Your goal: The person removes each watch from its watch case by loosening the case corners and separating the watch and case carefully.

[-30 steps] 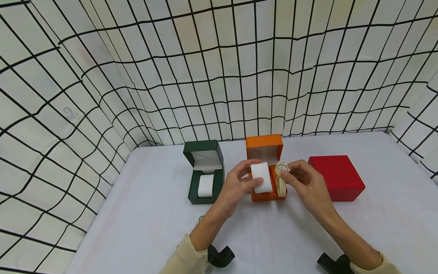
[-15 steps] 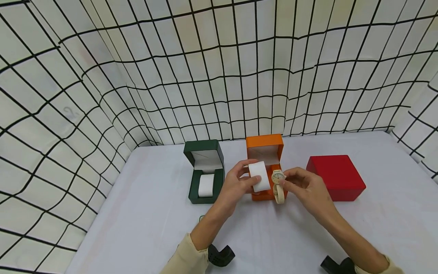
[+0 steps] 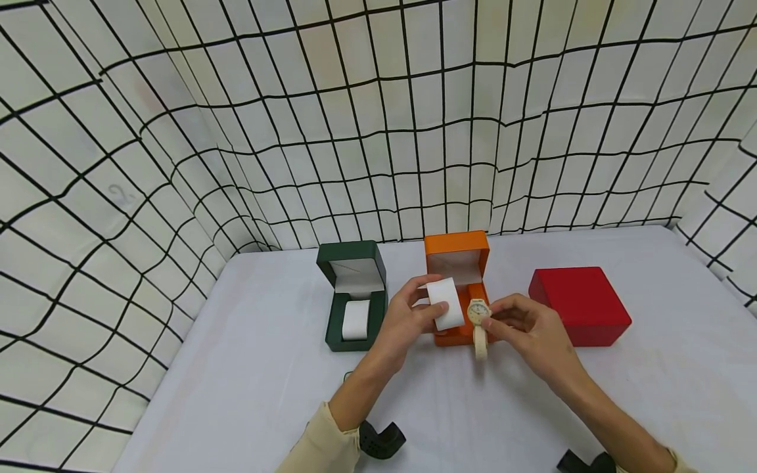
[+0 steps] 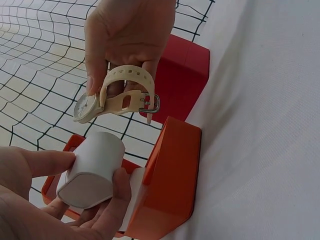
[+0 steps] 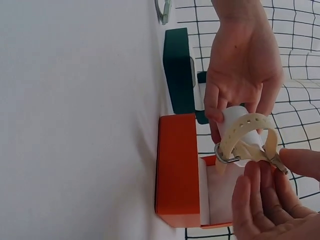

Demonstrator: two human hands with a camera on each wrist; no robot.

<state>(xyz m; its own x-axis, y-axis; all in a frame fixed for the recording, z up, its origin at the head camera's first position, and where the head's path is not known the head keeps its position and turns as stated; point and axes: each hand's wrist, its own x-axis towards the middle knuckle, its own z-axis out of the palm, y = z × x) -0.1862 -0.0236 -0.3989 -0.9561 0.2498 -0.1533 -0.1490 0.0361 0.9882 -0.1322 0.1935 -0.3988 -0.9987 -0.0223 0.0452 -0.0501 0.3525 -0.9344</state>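
My left hand holds a white watch cushion, with its fingers and thumb around the sides, above the open orange watch box. Just right of the cushion, my right hand pinches a cream wristwatch by its case. The watch strap curves into a loop, and its metal buckle shows in the left wrist view. Watch and cushion are apart there. In the right wrist view the strap overlaps the cushion.
An open green watch box with a white cushion inside stands to the left. At right is a closed red box. A small green ring-shaped thing lies on the white tabletop. Black netting rises behind.
The watch in my right hand has moved down and slightly left, and its strap now hangs below the orange box's front edge. The cushion in my left hand has shifted a little left.
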